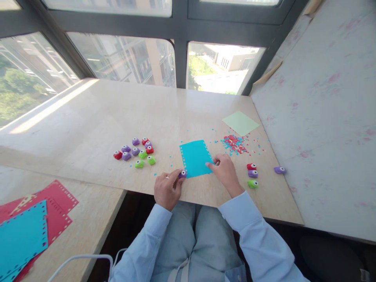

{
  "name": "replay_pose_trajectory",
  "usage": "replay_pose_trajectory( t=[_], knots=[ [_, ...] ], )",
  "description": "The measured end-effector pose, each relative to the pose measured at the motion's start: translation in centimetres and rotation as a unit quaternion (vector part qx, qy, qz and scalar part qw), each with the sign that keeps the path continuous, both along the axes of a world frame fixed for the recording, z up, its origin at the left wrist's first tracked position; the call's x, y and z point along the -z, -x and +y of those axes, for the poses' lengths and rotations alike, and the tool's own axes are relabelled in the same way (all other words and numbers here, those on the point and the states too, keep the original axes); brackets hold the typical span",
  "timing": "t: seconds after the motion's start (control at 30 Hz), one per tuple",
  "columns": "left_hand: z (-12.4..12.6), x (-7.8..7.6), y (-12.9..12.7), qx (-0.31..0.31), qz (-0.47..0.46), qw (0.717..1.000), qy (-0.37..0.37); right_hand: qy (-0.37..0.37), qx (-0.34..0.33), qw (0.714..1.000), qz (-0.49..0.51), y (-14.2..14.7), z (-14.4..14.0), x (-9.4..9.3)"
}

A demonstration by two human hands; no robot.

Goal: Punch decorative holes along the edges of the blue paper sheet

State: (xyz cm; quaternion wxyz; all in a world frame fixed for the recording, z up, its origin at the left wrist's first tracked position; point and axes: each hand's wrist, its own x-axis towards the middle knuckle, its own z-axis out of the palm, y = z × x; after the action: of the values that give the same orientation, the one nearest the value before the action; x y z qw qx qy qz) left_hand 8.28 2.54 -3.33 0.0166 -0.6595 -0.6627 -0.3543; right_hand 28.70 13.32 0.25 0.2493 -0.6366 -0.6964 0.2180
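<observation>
the blue paper (195,158) lies flat near the front edge of the tabletop (96,117), just ahead of the person, with a row of small holes punched along its left side and top edge. the left hand (167,188) sits at the paper's seven o'clock corner, fingers curled around a small purple punch (182,174) that is pressed onto that corner. the right hand (225,170) rests at the paper's four o'clock side, fingers half bent and holding nothing, with the fingertips touching the paper's right edge.

at nine o'clock from the paper, well apart from it, is a cluster of punches (136,151) in purple, red and green. at three o'clock from the right hand, three more punches (252,174) sit in a short column, red, purple and green, and a lone purple punch (279,170) lies farther out at three o'clock. at one o'clock from the paper is a pile of red and blue paper bits (234,143), with stray bits scattered about it, and beyond that a pale green sheet (240,123). at eight o'clock, on a lower surface, lie punched red and blue sheets (28,227).
</observation>
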Motion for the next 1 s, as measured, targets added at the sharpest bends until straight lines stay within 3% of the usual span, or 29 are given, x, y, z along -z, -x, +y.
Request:
replay_pose_trajectory(
  t=[0.1, 0.23, 0.37, 0.57, 1.0],
  knots=[
    [0.0, 0.2, 0.0, -0.017, -0.036, 0.999, -0.001, 0.061, 0.017, 0.985, 0.157, -0.4, -0.7, -0.4],
    [0.0, 0.3, 0.3, -0.026, -0.086, 0.996, 0.014, 0.175, 0.052, 0.907, 0.38, -0.9, -1.8, -0.6],
    [-0.1, 0.2, 0.6, -0.019, -0.136, 0.99, 0.034, 0.2, 0.085, 0.867, 0.449, -1.0, -3.1, -0.3],
    [-0.2, -0.3, 0.9, 0.009, -0.176, 0.982, 0.06, 0.2, 0.089, 0.863, 0.456, -0.7, -4.1, 0.3],
    [-0.2, -0.4, 0.9, 0.014, -0.162, 0.985, 0.059, 0.194, 0.076, 0.872, 0.443, -0.3, -4.1, 0.6]
  ],
)
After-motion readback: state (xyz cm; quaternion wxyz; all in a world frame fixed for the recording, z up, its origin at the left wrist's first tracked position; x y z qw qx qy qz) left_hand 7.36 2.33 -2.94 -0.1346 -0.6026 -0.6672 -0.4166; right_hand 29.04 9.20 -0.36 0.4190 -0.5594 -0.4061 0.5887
